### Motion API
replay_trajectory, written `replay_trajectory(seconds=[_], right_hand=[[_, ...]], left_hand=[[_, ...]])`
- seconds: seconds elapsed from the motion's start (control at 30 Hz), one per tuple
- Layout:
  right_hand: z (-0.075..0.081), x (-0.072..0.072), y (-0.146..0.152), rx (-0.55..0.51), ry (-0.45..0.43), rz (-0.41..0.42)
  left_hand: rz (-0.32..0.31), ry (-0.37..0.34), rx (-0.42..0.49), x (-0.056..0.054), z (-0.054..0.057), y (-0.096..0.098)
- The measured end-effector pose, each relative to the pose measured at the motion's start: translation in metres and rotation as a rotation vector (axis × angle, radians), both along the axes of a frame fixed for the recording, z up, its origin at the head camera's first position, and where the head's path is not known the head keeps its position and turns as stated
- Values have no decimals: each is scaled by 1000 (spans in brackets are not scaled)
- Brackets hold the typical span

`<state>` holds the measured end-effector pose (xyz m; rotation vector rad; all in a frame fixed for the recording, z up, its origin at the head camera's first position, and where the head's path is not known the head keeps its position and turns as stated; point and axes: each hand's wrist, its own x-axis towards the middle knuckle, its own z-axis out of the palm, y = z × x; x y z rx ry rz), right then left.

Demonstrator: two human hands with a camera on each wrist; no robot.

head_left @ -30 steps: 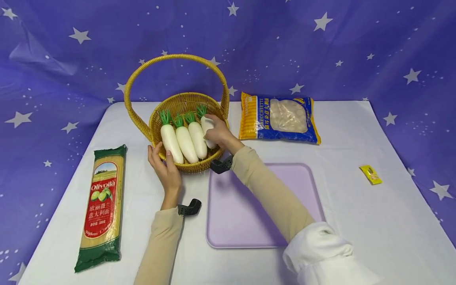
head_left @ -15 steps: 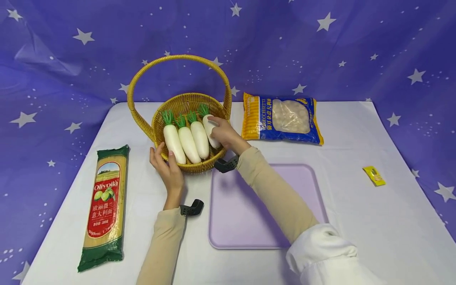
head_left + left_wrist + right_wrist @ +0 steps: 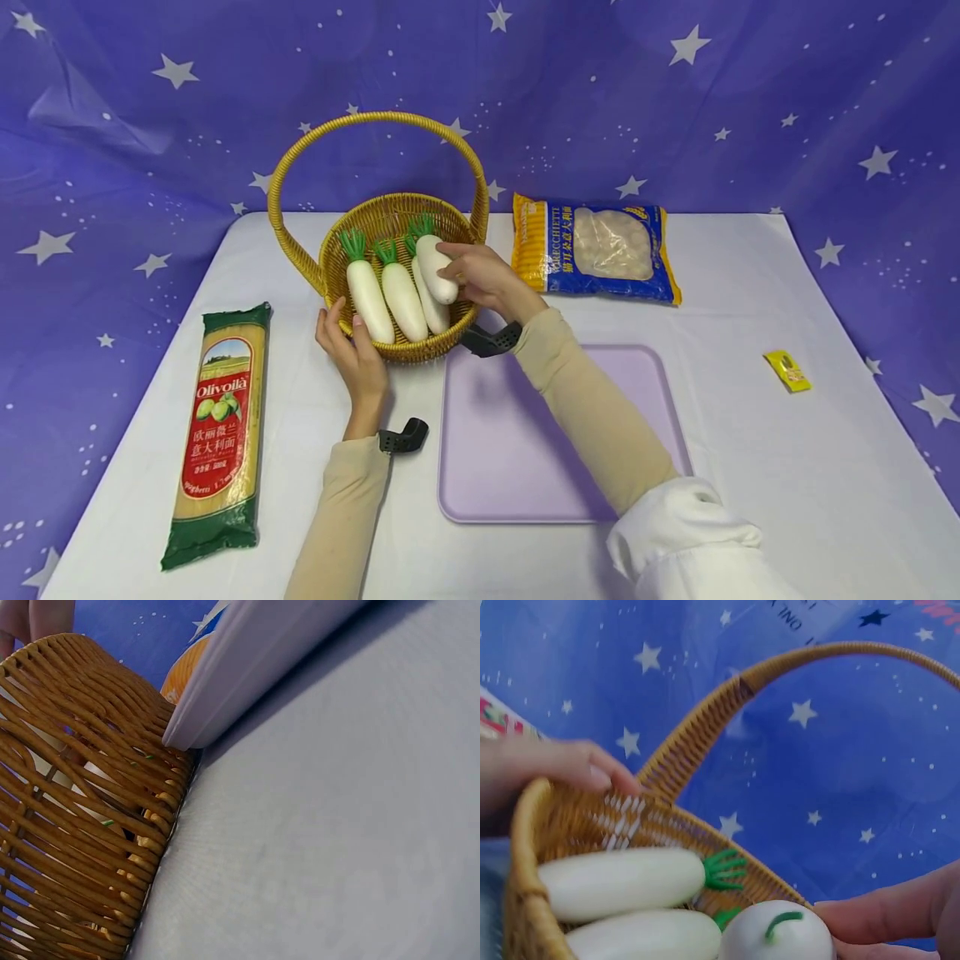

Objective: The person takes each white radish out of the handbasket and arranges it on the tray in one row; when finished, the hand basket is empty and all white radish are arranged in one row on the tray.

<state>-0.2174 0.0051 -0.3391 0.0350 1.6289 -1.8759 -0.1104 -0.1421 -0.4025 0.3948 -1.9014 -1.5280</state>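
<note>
My right hand [image 3: 483, 275] pinches a white radish [image 3: 435, 267] with a green top between fingers and thumb, raised over its neighbours at the basket's right side. In the right wrist view this radish [image 3: 776, 934] shows its rounded root end. Three more white radishes, such as the leftmost one [image 3: 369, 302], lie side by side in the yellow wicker basket [image 3: 408, 353]. My left hand [image 3: 356, 358] rests against the basket's front left, its fingers spread along the rim and outer wall. The left wrist view shows the woven wall [image 3: 82, 787] close up.
A lilac tray [image 3: 517, 467] lies right of the left forearm, partly under the right arm. A spaghetti packet [image 3: 217, 433] lies at the left, an orecchiette bag [image 3: 596, 250] at the back. A small yellow sachet [image 3: 787, 371] is far right. The basket's tall handle [image 3: 378, 118] arches above.
My right hand has taken hold of the rightmost radish and lifted it slightly, so that it now overlaps the one beside it. The left hand stays at the basket.
</note>
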Motion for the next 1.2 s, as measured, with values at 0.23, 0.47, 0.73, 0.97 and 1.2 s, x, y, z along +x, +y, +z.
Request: replay_trajectory(seconds=[0.23, 0.47, 0.73, 0.97, 1.2], right_hand=[[9, 20, 4, -62, 15, 65], [17, 55, 17, -141, 90, 44], [12, 117, 48, -170, 165, 28], [-10, 175, 65, -27, 252, 20], [-38, 214, 66, -61, 342, 12]], left_hand=[[5, 6, -18, -6, -15, -6], [13, 2, -51, -16, -36, -14], [9, 18, -46, -11, -26, -10], [-10, 36, -35, -5, -9, -4], [9, 8, -70, -12, -32, -15]])
